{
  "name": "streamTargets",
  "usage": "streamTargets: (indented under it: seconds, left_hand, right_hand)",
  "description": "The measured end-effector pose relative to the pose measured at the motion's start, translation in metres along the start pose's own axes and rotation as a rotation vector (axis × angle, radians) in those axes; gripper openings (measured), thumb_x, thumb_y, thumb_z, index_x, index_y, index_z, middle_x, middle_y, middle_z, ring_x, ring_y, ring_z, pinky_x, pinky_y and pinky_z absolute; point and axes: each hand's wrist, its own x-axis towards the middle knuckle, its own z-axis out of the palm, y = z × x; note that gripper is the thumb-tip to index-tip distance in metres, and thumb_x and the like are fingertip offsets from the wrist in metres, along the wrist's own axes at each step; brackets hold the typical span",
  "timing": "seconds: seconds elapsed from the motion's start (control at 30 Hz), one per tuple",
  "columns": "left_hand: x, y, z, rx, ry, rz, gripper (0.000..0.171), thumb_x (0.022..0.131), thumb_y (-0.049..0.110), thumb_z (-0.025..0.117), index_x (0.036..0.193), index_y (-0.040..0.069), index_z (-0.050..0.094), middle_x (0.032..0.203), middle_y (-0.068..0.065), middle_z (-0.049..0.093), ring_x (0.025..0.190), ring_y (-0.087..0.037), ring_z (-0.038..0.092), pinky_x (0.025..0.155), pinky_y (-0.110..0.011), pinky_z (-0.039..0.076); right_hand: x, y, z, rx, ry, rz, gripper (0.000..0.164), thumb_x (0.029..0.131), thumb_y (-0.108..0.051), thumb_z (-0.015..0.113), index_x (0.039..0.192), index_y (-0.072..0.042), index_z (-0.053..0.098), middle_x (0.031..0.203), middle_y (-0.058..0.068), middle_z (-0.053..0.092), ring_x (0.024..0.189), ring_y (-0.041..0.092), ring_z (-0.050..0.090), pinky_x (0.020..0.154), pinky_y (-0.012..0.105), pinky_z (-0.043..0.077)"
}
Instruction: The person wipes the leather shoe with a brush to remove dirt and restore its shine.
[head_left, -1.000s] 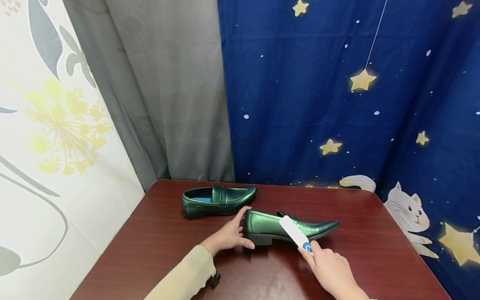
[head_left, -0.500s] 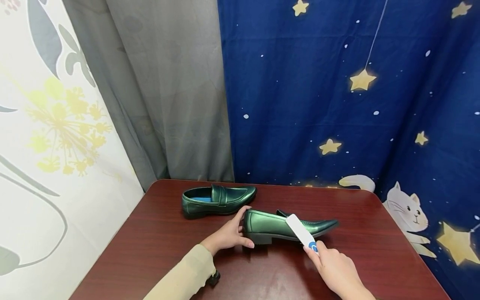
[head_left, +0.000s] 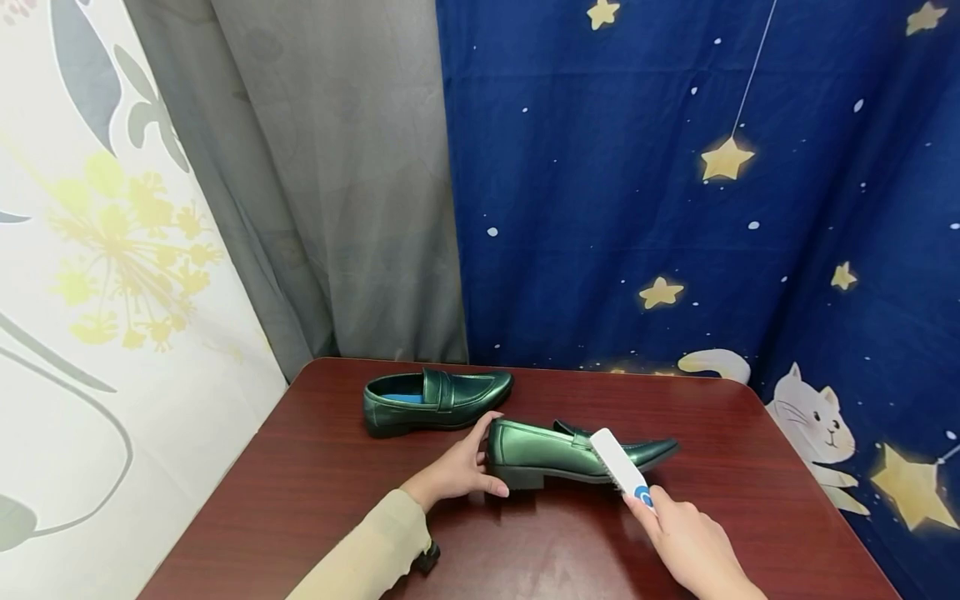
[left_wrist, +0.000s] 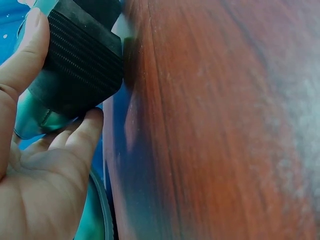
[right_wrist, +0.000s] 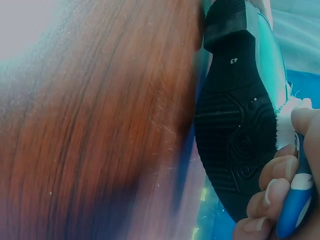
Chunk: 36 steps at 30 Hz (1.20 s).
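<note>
1. Well, at the back the blue curtain (head_left: 570, 183) is filling most of my view, its stars glowing yellow, while the grey curtain (head_left: 375, 167) is hanging beside it and the white floral panel (head_left: 75, 433) is spreading along the left.
2. Below these, the reddish-brown table (head_left: 255, 500) is shining under the light.
3. Over the table, toward its front, the near green shoe (head_left: 532, 450) is pointing its toe to the right, tilting so that its dark sole is showing in the right wrist view; whether any edge is touching the wood, I cannot tell.
4. Just behind it and to the left, the far green shoe (head_left: 468, 396) is standing upright, also pointing right.
5. From a cream sleeve (head_left: 367, 546), the left hand (head_left: 457, 471) is gripping the near green shoe by its heel, thumb on one side, fingers curling round the other.
6. Opposite, the right hand (head_left: 686, 533) is holding the brush closely, fingers wrapping its handle.
7. That white-and-blue brush (head_left: 618, 461) is slanting across the shoe's front half.
8. Its pale bristles (right_wrist: 286, 127) are lying against the green side, just above the sole.
9. Smallest of all, a number 43 (right_wrist: 233, 61) is showing near the heel.
</note>
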Motion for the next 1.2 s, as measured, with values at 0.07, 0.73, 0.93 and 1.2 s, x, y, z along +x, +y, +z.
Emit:
streamTargets:
  seconds: [0.07, 0.73, 0.93, 1.2]
  left_hand:
    - [0.000, 0.000, 0.000, 0.002, 0.001, -0.002, 0.106, 0.062, 0.022, 0.084, 0.137, 0.048, 0.014, 0.131, 0.009, 0.037, 0.113, -0.011, 0.049, 0.089, -0.032, 0.042]
    - [-0.003, -0.001, 0.001, 0.031, 0.016, -0.009, 0.107, 0.060, 0.025, 0.085, 0.136, 0.049, 0.014, 0.133, 0.008, 0.035, 0.118, -0.012, 0.044, 0.093, -0.036, 0.039]
    - [-0.003, -0.003, 0.002, 0.018, 0.012, 0.006, 0.106, 0.061, 0.023, 0.085, 0.136, 0.048, 0.014, 0.132, 0.008, 0.036, 0.114, -0.011, 0.048, 0.093, -0.035, 0.039]
    - [-0.003, -0.003, 0.004, -0.042, -0.003, 0.018, 0.105, 0.062, 0.017, 0.084, 0.136, 0.046, 0.017, 0.131, 0.005, 0.038, 0.108, -0.015, 0.052, 0.082, -0.031, 0.046]
  right_hand:
    - [0.000, 0.001, -0.001, 0.003, -0.008, 0.007, 0.049, 0.088, -0.064, 0.036, 0.081, -0.017, 0.048, 0.057, 0.002, 0.038, 0.050, 0.017, 0.039, 0.046, 0.033, 0.029]
    - [0.000, 0.011, -0.009, 0.019, -0.089, 0.049, 0.063, 0.085, -0.071, 0.027, 0.086, -0.013, 0.051, 0.060, 0.004, 0.039, 0.051, 0.018, 0.039, 0.047, 0.034, 0.030]
    - [0.000, 0.017, -0.012, 0.005, -0.082, 0.047, 0.062, 0.086, -0.069, 0.028, 0.090, -0.012, 0.052, 0.061, 0.004, 0.041, 0.054, 0.018, 0.042, 0.048, 0.036, 0.032]
    - [-0.003, 0.023, -0.014, 0.000, -0.061, 0.048, 0.063, 0.085, -0.071, 0.025, 0.085, -0.013, 0.050, 0.060, 0.003, 0.040, 0.054, 0.018, 0.042, 0.048, 0.036, 0.032]
